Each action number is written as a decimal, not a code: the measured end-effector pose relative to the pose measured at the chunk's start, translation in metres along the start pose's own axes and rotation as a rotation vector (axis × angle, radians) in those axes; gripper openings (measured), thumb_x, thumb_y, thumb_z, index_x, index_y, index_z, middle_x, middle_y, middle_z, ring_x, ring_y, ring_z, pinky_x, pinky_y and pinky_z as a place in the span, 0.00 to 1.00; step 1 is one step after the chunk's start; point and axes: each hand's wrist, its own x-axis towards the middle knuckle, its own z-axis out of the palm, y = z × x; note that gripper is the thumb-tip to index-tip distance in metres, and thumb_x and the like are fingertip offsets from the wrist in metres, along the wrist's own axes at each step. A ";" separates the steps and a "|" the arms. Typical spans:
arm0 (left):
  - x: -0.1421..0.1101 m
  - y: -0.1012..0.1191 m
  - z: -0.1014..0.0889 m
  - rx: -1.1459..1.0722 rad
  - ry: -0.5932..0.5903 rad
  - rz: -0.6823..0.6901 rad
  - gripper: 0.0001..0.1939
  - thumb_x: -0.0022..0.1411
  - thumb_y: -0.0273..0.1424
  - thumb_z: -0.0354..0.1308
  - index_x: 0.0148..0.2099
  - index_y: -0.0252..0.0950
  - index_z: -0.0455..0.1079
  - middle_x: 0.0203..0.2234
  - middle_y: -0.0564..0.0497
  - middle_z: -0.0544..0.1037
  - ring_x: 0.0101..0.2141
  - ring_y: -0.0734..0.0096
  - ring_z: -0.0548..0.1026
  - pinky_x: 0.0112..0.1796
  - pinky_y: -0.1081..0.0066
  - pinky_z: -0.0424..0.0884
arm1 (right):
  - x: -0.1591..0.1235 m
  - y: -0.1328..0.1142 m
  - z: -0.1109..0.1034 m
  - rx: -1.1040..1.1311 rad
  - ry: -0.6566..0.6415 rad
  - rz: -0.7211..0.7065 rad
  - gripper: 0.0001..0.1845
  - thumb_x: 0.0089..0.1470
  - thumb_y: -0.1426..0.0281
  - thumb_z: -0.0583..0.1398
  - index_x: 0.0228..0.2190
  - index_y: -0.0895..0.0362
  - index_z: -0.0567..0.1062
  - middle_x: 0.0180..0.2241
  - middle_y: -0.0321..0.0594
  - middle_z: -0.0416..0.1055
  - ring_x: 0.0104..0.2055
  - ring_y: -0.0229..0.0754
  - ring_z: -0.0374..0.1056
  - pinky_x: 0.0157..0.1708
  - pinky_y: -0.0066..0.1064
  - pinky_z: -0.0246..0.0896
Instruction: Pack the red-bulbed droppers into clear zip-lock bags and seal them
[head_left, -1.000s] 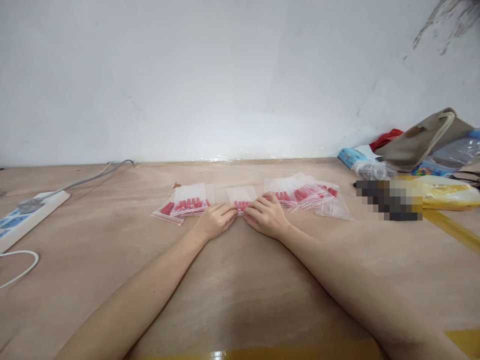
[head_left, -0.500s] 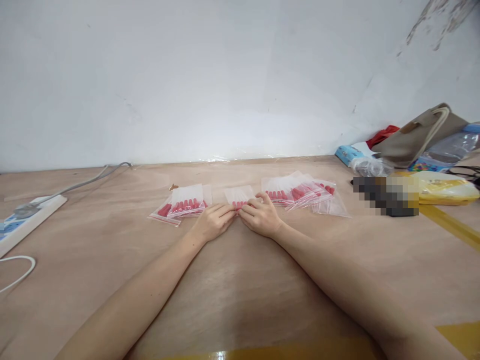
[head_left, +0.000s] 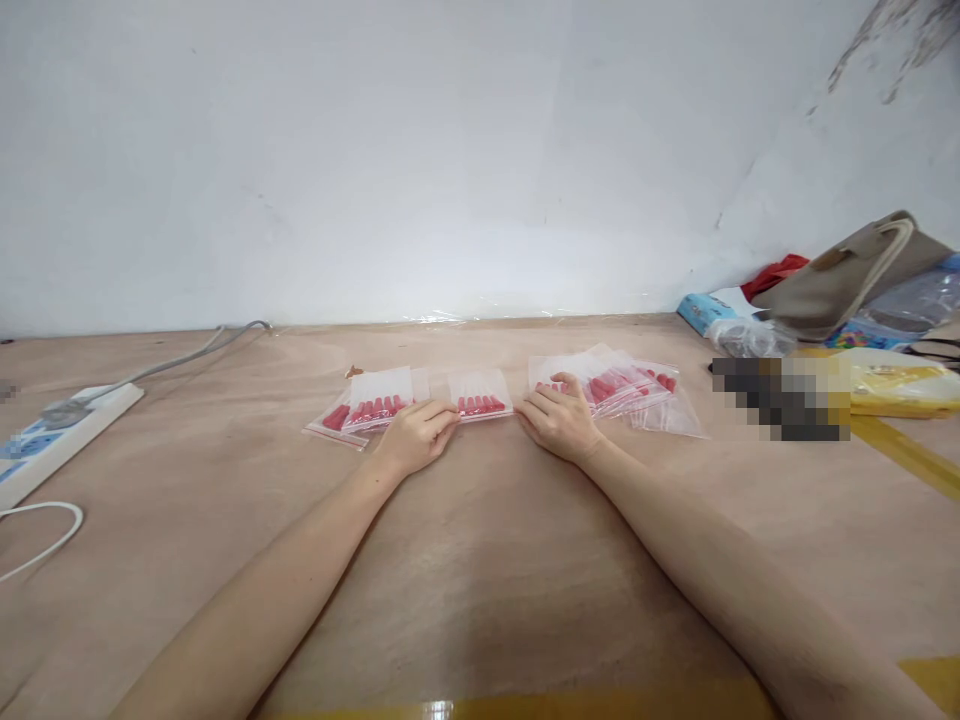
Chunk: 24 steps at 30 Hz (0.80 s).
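Note:
A small clear zip-lock bag (head_left: 480, 388) lies flat on the table between my hands, several red cylindrical pieces (head_left: 481, 405) lined up inside along its zip edge. My left hand (head_left: 418, 436) pinches the left end of that edge, fingers pressed together. At its right end, the closed fingertips of my right hand (head_left: 561, 420) grip the corner, with the index finger raised. More filled bags (head_left: 381, 388) overlap beside my left hand. Behind and right of my right hand is another pile of bags (head_left: 600, 370) with red pieces, partly hidden by the hand.
At the left are a power strip (head_left: 97, 415) and a grey cable (head_left: 180, 358). On the right lie a tissue box (head_left: 701, 312), a grey bag (head_left: 832, 285), a yellow packet (head_left: 900, 385) and a blurred dark object (head_left: 780, 400). A white wall (head_left: 465, 160) rises behind the table.
My hands have moved apart along the zip edge, from near its middle to its two ends. More of the bag and its red pieces now shows. The view has shifted slightly.

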 end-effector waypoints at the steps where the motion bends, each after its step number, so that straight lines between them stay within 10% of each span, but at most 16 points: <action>1: 0.000 0.001 0.000 -0.017 0.008 -0.030 0.08 0.61 0.26 0.49 0.33 0.35 0.69 0.31 0.49 0.76 0.32 0.70 0.74 0.34 0.71 0.70 | -0.001 -0.001 0.001 0.004 0.008 0.000 0.16 0.56 0.74 0.49 0.23 0.56 0.72 0.22 0.35 0.68 0.28 0.35 0.58 0.46 0.38 0.41; 10: 0.000 0.008 0.008 -0.215 -0.059 -0.184 0.13 0.60 0.29 0.51 0.47 0.36 0.68 0.44 0.46 0.73 0.42 0.67 0.73 0.42 0.66 0.71 | 0.000 -0.012 -0.007 0.283 -0.109 -0.002 0.13 0.56 0.64 0.51 0.31 0.57 0.72 0.31 0.40 0.71 0.35 0.38 0.62 0.44 0.35 0.46; 13: 0.003 0.001 0.002 -0.242 -0.076 -0.185 0.14 0.61 0.28 0.48 0.47 0.37 0.70 0.46 0.47 0.72 0.45 0.67 0.72 0.47 0.64 0.68 | -0.001 -0.010 -0.010 0.198 -0.114 0.215 0.23 0.52 0.55 0.52 0.42 0.59 0.70 0.43 0.48 0.68 0.46 0.47 0.60 0.48 0.42 0.44; 17: 0.011 -0.028 -0.024 -0.180 -0.099 -0.282 0.15 0.59 0.32 0.48 0.45 0.36 0.72 0.47 0.46 0.72 0.44 0.65 0.72 0.46 0.65 0.68 | -0.006 -0.004 -0.004 -0.005 -0.173 0.503 0.24 0.55 0.56 0.48 0.42 0.60 0.69 0.44 0.54 0.67 0.49 0.55 0.58 0.51 0.55 0.33; 24: 0.006 -0.081 -0.089 -0.080 -0.568 -0.416 0.19 0.46 0.49 0.57 0.36 0.44 0.76 0.40 0.48 0.76 0.39 0.58 0.74 0.39 0.63 0.71 | 0.000 -0.024 -0.003 0.156 -0.283 0.333 0.24 0.55 0.55 0.48 0.46 0.56 0.67 0.44 0.48 0.68 0.45 0.48 0.64 0.55 0.55 0.26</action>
